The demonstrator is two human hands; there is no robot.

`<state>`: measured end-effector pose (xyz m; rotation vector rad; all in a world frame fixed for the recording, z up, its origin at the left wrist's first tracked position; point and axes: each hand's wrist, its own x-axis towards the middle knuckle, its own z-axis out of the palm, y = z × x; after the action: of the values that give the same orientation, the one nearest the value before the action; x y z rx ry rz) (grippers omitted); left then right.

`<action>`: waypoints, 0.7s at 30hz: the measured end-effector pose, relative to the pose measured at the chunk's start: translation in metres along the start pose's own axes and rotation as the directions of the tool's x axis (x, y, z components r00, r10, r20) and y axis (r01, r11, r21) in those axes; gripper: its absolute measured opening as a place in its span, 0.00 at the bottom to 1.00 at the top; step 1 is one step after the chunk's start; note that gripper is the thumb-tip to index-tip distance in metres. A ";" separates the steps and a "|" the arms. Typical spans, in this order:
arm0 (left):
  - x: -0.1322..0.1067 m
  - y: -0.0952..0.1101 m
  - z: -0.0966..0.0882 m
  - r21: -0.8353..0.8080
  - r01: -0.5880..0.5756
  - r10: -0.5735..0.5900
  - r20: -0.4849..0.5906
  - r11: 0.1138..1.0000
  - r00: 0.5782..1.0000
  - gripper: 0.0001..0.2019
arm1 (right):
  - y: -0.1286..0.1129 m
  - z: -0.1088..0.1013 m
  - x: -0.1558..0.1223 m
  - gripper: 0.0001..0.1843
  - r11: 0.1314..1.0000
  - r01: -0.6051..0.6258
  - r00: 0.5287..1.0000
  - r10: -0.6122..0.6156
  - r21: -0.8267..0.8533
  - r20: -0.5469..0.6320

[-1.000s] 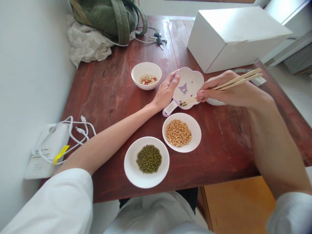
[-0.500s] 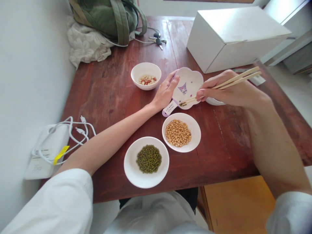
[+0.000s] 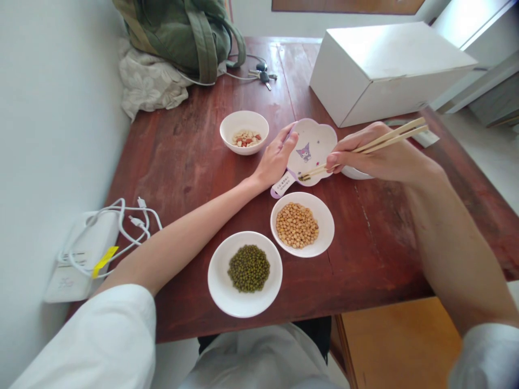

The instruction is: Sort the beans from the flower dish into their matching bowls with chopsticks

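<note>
My right hand (image 3: 375, 154) is shut on a pair of wooden chopsticks (image 3: 320, 170), whose tips rest low on a scalloped white dish (image 3: 316, 135) with a lilac rim and a cartoon print. My left hand (image 3: 275, 159) lies beside that dish, fingers apart, fingertips against its rim. A paper label (image 3: 283, 183) sits at the dish's near edge. Nearby stand a bowl of peanuts (image 3: 244, 120), a plate of soybeans (image 3: 320, 237) and a plate of mung beans (image 3: 221, 275). A white dish (image 3: 354, 174) is mostly hidden under my right hand.
The dishes stand on a reddish-brown wooden table (image 3: 174, 162). A white box (image 3: 389, 73) fills the back right. A green bag (image 3: 182, 38) sits on a floral cloth (image 3: 150, 81) at the back left, beside keys (image 3: 263, 75). A white device with cables (image 3: 83, 256) lies left.
The whole scene sits slightly lower in the view than before. My hands stay in about the same place at the dish, and the chopsticks' tips remain on it.
</note>
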<state>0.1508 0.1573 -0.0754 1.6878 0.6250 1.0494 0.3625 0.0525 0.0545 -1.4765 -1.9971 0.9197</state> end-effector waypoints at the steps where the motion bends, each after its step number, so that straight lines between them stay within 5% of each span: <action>1: 0.000 0.001 0.000 -0.002 -0.001 0.001 -0.003 1.000 1.000 0.36 | 0.000 0.000 0.000 0.19 1.000 -0.001 1.000 0.001 0.007 0.009; 21: -0.003 0.008 0.000 0.004 0.035 -0.035 -0.022 0.999 0.999 0.35 | 0.003 -0.005 0.001 0.17 0.989 0.043 0.993 -0.027 -0.138 0.116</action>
<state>0.1492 0.1519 -0.0685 1.6659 0.6688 1.0436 0.3679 0.0553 0.0552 -1.4877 -2.2038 0.8825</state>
